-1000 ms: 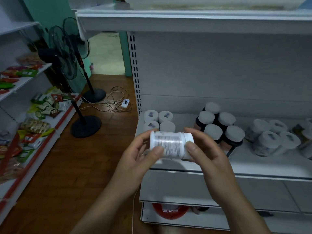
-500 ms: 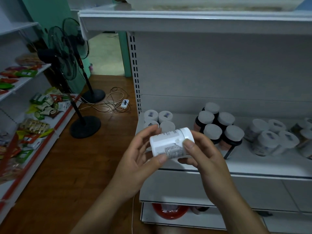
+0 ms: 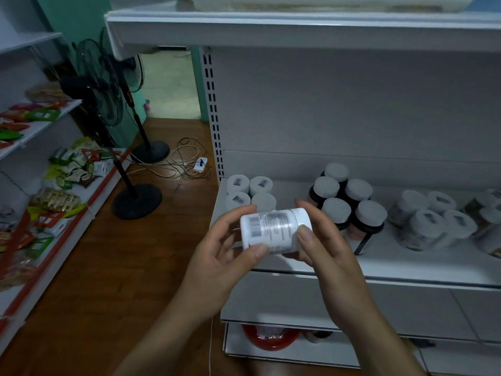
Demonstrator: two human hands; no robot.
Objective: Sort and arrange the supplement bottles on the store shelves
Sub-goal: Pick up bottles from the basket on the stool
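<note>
- Lying on its side, a white supplement bottle (image 3: 275, 231) is held in front of the shelf (image 3: 406, 263), cap to the right.
- Left hand (image 3: 217, 264) pinches its base end with thumb and fingers.
- Right hand (image 3: 322, 248) grips the cap end.
- Four white-capped bottles (image 3: 250, 192) stand just behind.

4 shelved white bottles (image 3: 238, 183), 1 held bottle (image 3: 273, 232), 5 dark bottles (image 3: 336, 214), 2 fans (image 3: 104, 85).

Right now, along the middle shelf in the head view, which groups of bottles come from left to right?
Four small white bottles → five dark bottles with pale caps → pale jars at the right edge. The held bottle, between left hand and right hand, overlaps them, so I leave it out.
</note>
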